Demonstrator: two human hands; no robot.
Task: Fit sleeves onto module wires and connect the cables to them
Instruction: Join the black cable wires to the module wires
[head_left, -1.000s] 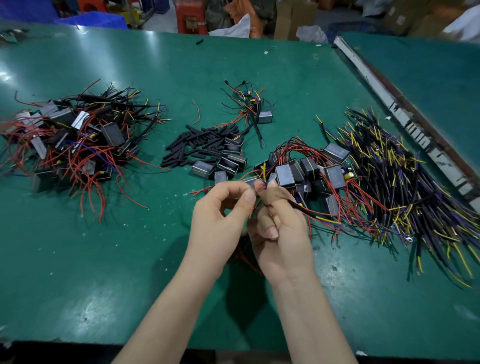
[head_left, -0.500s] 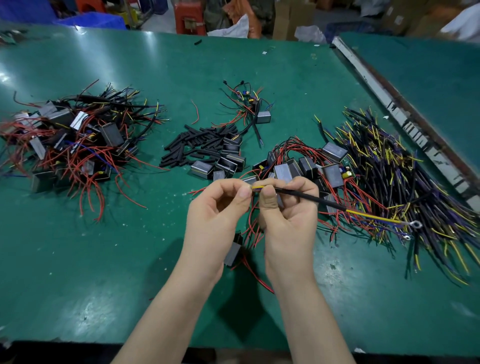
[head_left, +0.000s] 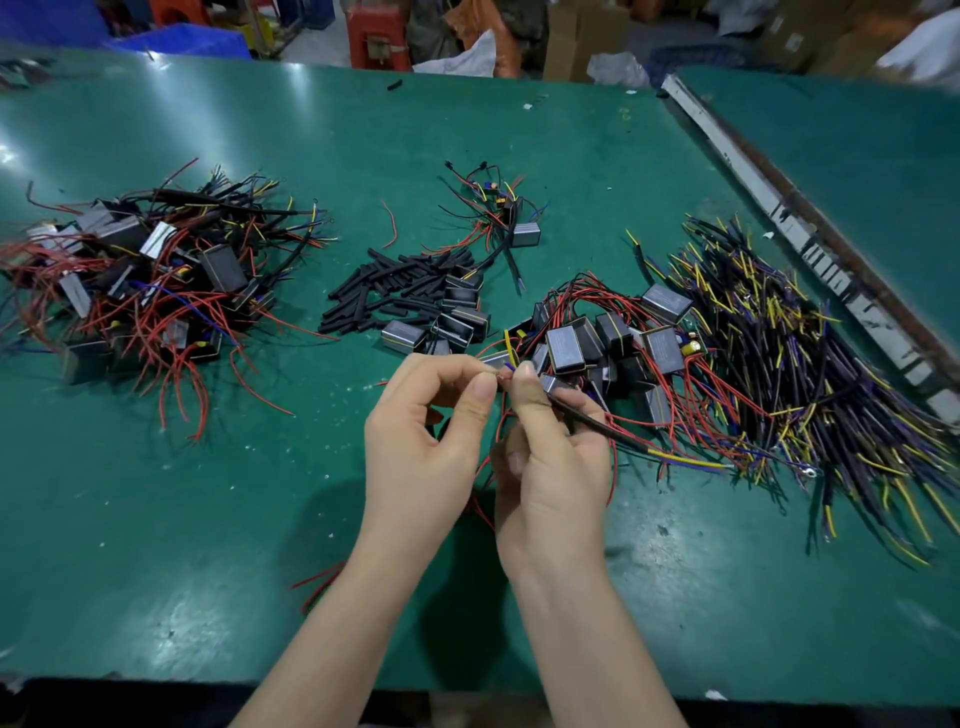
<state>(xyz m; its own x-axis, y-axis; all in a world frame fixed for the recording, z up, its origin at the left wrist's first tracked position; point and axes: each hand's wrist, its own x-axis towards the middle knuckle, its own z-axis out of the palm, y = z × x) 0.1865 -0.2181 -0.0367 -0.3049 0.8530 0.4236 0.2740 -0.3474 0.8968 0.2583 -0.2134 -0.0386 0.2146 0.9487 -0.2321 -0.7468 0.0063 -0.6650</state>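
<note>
Glossy green bench (head_left: 218, 519) carries loose heaps, no containers: short black tube sleeves (head_left: 395, 291) at centre, boxy grey modules with red wires (head_left: 597, 343) beside them, thin black cables (head_left: 810, 364) toward the right edge. Above the near edge, the left hand (head_left: 423, 441) pinches wire ends; the right hand (head_left: 556, 457) grips a black cable (head_left: 597, 423), its long axis slanting right, yellow tip outward.

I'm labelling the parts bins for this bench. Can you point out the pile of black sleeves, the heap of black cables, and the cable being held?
pile of black sleeves (head_left: 395, 291): head view, middle of the loose tubes.
heap of black cables (head_left: 810, 374): head view, centre of the heap.
held cable (head_left: 613, 430): head view, black jacket just past the right hand.
</note>
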